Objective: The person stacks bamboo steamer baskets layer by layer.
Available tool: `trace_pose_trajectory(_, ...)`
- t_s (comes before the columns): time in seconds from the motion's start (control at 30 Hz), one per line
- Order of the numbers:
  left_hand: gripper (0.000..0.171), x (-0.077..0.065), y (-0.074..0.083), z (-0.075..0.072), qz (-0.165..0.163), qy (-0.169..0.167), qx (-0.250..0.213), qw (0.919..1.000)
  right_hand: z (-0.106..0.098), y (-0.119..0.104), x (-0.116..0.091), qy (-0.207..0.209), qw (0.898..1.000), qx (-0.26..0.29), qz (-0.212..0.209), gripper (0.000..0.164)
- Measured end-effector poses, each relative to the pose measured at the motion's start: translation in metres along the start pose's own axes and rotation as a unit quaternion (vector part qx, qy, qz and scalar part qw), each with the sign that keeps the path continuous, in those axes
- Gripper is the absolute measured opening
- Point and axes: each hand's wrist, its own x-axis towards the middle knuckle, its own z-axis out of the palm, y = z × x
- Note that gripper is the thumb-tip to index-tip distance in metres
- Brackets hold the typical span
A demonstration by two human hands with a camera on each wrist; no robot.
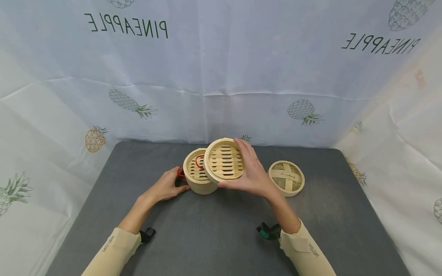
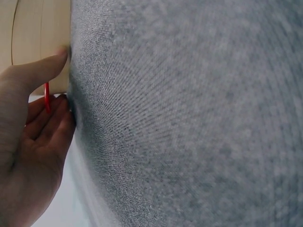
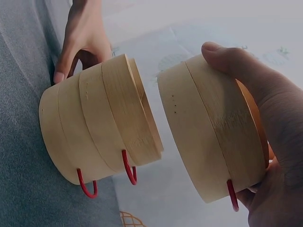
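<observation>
A bamboo steamer tier (image 1: 226, 163) with a slatted floor and a red loop handle is tilted in the air, gripped at its right side by my right hand (image 1: 253, 174). Just below and left of it stand two stacked bamboo steamer tiers (image 3: 85, 127) on the table, each with a red handle. My left hand (image 1: 165, 186) holds the stack low on its left side; in the left wrist view the thumb presses the wall, and the fingers lie beyond a red handle (image 2: 47, 98). In the right wrist view a narrow gap separates the raised tier from the stack.
A round woven bamboo lid (image 1: 286, 178) lies on the dark grey table (image 1: 207, 237) to the right of my right hand. Behind the table hangs a white curtain (image 1: 224, 57) printed with pineapples.
</observation>
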Motion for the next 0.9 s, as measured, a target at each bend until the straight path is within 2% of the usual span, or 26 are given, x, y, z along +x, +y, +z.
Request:
trace_pose_trajectory(0.2,0.055,0.0,0.014,-0.005,-0.039,-0.024,0.007,0.9989,0.005,0.0,0.003,-0.005,1.0,-0.001,-0.007,0.136)
trace_pose_trajectory(0.27,0.055,0.0,0.01,-0.003,-0.034,-0.022,0.002,0.9992,0.007,0.0,0.004,-0.005,1.0,-0.002,-0.009,0.136)
trace_pose_trajectory(0.4,0.056,0.0,-0.018,0.009,0.0,-0.006,0.0,1.0,0.009,0.001,0.006,-0.004,1.0,-0.004,-0.013,0.136)
trace_pose_trajectory(0.5,0.057,0.0,-0.035,0.018,0.007,0.003,0.005,1.0,0.01,0.0,0.007,-0.002,1.0,-0.005,-0.017,0.135)
trace_pose_trajectory(0.7,0.058,-0.001,-0.031,0.017,0.008,0.01,-0.008,0.9999,0.011,0.001,0.005,0.0,1.0,0.002,-0.015,0.136)
trace_pose_trajectory(0.9,0.056,0.0,-0.032,0.017,0.002,0.005,0.006,1.0,0.012,0.002,0.003,0.006,1.0,0.012,-0.015,0.136)
